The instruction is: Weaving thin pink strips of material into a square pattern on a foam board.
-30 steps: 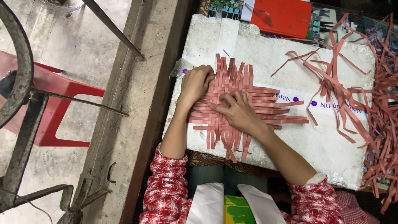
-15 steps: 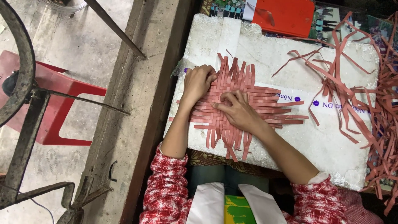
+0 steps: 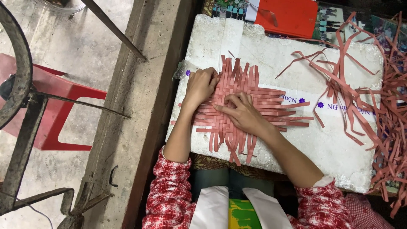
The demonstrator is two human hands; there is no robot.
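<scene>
On the foam slab (image 3: 330,144), both hands' fingers press the woven mat (image 3: 237,91), hiding its middle.

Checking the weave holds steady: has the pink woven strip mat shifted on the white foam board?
No. The pink woven strip mat stays put on the white foam board.

Little has changed in the last second. The right hand (image 3: 243,112) has slid slightly toward the left edge of the woven mat of pink strips (image 3: 241,104), its fingers (image 3: 227,101) curling tighter there, closer to the left hand (image 3: 201,85).
</scene>
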